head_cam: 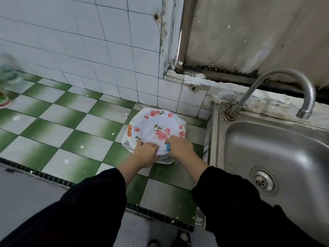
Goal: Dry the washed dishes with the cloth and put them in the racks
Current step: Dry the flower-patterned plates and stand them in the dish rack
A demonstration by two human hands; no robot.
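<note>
Left hand (146, 152) is gripping the near rim of the white round plate with pink rose print (156, 128), fingers curling over the edge. Right hand (179, 147) is pinching the same rim, with a small blue item (168, 146) under its fingers; cannot tell what it is. Plate is sitting on top of a stack of patterned plates (128, 138) on the green-and-white checkered tile counter (71, 120), just beside the stainless steel sink (277, 154).

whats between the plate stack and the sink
In the head view: a narrow strip of tiled counter and a pale cloth-like thing against the sink rim.
</note>
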